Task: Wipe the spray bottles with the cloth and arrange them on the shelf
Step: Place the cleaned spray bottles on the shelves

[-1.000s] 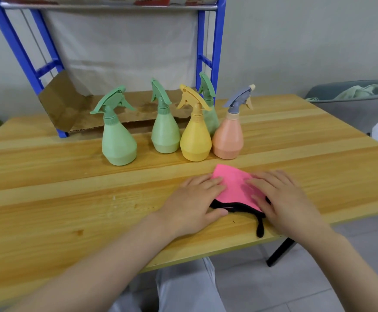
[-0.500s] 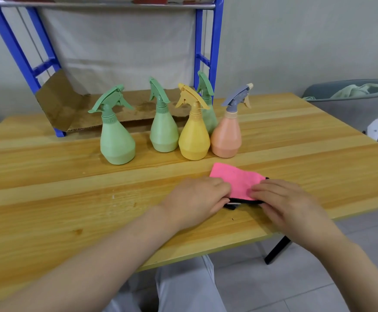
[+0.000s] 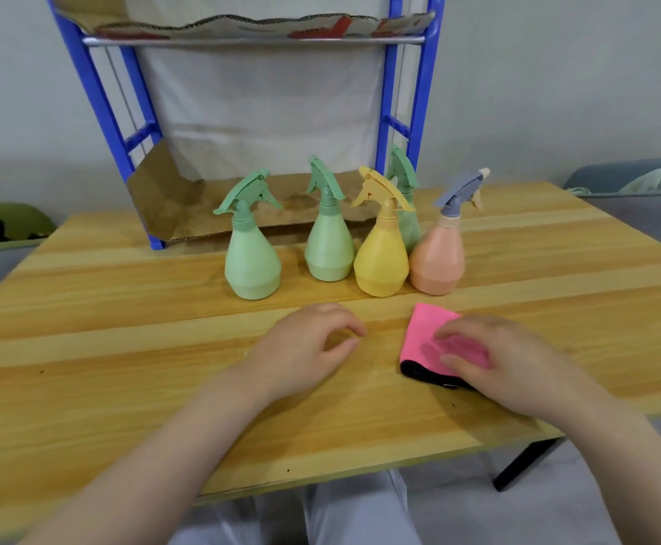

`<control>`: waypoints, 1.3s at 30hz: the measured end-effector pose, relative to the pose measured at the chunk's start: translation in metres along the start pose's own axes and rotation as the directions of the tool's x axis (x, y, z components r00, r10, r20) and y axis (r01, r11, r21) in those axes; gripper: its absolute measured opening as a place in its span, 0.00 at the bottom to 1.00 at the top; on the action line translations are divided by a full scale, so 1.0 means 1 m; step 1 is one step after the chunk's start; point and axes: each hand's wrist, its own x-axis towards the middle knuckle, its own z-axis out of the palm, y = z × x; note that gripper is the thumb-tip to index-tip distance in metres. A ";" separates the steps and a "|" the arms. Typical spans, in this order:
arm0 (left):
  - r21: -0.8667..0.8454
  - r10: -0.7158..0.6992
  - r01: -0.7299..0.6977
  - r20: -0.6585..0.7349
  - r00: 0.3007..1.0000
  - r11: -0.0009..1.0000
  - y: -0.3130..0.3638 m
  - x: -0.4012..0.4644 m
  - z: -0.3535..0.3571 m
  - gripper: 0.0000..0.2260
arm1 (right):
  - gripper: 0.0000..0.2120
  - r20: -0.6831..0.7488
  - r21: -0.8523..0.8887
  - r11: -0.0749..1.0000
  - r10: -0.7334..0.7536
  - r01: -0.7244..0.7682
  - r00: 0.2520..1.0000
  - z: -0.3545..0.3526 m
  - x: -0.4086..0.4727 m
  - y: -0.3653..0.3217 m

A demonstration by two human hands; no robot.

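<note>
far left, past the table edge: a dark green heap (image 3: 10, 224), low, detail unclear.

wooden table (image 3: 124, 348), pale planks. at its back stands a blue metal shelf (image 3: 100, 108), lower level lined with brown cardboard (image 3: 171, 206), upper level carrying a printed cardboard sheet (image 3: 242, 21).

five spray bottles upright on the table just in front of the shelf, none on it. left to right: green bottle (image 3: 252, 265) standing a little apart; second green bottle (image 3: 329, 249); yellow bottle (image 3: 381, 265), close against its neighbours; third green bottle (image 3: 405, 182) behind the yellow one, mostly hidden; peach bottle (image 3: 437, 261) with a grey-blue trigger head.

left hand (image 3: 307, 350) over the bare wood near the table middle, fingers loosely curled, holding nothing, apart from the cloth.

pink cloth (image 3: 429, 332), folded, black edge toward the person, lies on the table in front of the peach bottle, not touching it.

right hand (image 3: 498, 361) rests on the cloth, fingers spread and covering its right part; whether they pinch the fabric or only press it i cannot tell.

far right, off the table: a grey tub (image 3: 631, 179) with pale fabric in it.
</note>
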 end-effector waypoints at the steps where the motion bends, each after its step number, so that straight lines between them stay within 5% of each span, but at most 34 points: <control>1: -0.025 -0.043 0.043 -0.012 0.999 0.999 -0.005 -0.003 -0.005 0.08 | 0.23 0.103 -0.029 0.999 0.027 -0.024 0.994 0.000 0.003 -0.002; 4: -0.115 -0.084 0.083 -0.004 0.996 0.990 -0.006 -0.006 -0.011 0.08 | 0.36 0.303 -0.024 0.993 0.115 -0.113 0.946 -0.002 0.000 -0.001; 7: -0.160 -0.034 0.046 0.077 0.996 0.986 0.007 0.001 -0.007 0.07 | 0.38 0.281 -0.025 0.982 0.185 -0.186 0.942 -0.004 -0.013 0.011; 11: -0.145 0.048 -0.025 0.158 0.986 0.989 0.030 0.020 0.009 0.10 | 0.22 0.087 -0.092 0.976 0.208 -0.200 0.974 -0.001 -0.018 0.022; 16: -0.271 0.132 -0.085 0.161 0.978 0.959 0.051 0.044 0.022 0.23 | 0.14 -0.066 0.126 0.979 0.168 -0.158 0.984 -0.024 -0.005 0.015; 21: -0.633 0.038 0.015 0.069 0.997 0.774 0.062 0.058 0.028 0.29 | 0.12 -0.173 0.240 0.969 0.100 -0.057 0.980 -0.040 0.015 0.000; 25: -0.792 0.004 -0.020 -0.022 1.000 0.610 0.066 0.064 0.022 0.05 | 0.11 -0.202 0.346 0.938 0.110 -0.035 0.973 -0.057 0.025 -0.014; 29: -0.882 -0.139 0.140 0.086 0.987 0.451 0.062 0.069 0.019 0.04 | 0.12 -0.109 0.628 0.759 0.307 -0.174 0.945 -0.062 0.036 -0.012; 33: -0.440 -0.193 0.224 0.116 0.974 0.869 0.037 0.071 0.034 0.08 | 0.17 0.048 0.388 0.862 0.333 -0.325 0.942 -0.030 0.048 0.014; 36: -0.174 -0.169 0.175 0.046 0.984 0.969 0.030 0.065 0.040 0.16 | 0.20 -0.068 0.266 0.943 0.226 -0.201 0.972 -0.004 0.043 0.026; 39: -0.177 0.025 -0.040 -0.084 0.996 0.983 0.026 0.055 0.032 0.10 | 0.29 -0.170 0.373 0.927 0.024 0.042 0.985 -0.001 0.023 0.023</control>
